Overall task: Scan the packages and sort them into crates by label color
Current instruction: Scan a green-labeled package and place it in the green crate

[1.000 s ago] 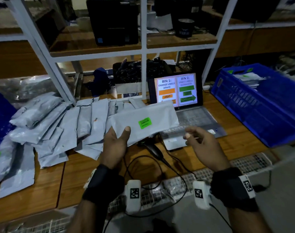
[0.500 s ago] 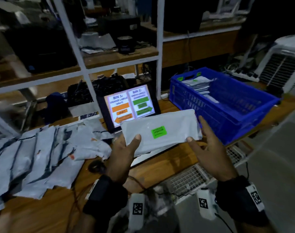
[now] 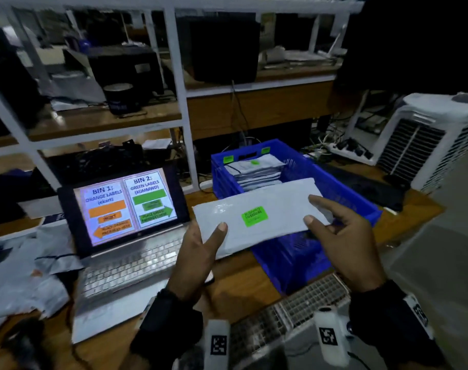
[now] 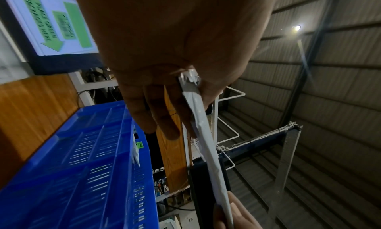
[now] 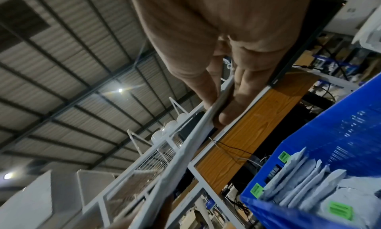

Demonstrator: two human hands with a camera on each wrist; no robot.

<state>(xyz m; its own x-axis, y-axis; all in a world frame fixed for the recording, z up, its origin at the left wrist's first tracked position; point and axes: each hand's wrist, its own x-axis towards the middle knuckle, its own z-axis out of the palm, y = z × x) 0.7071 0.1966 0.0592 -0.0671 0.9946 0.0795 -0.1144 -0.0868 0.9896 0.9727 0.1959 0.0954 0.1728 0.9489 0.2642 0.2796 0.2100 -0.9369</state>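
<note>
A flat white package (image 3: 275, 209) with a green label (image 3: 254, 216) hangs flat over the near left corner of the blue crate (image 3: 345, 188). My left hand (image 3: 200, 244) pinches its left end, thumb on top. My right hand (image 3: 331, 222) pinches its right end between thumb and fingers. In the left wrist view the package (image 4: 206, 144) shows edge-on beside the crate (image 4: 82, 167). The right wrist view shows the same thin edge of the package (image 5: 185, 151) held between thumb and fingers (image 5: 230, 108). A stack of green-labelled packages (image 3: 256, 172) lies in the crate's far end.
An open laptop (image 3: 126, 209) left of the crate shows BIN 1 orange labels with a left arrow and BIN 2 green labels with a right arrow. Loose grey packages (image 3: 21, 279) pile at the left. White shelving (image 3: 182, 124) stands behind. An air cooler (image 3: 427, 140) sits far right.
The package has travelled right, from over the laptop to over the blue crate. My right hand, empty a second ago, now holds the right end. The view has swung right.
</note>
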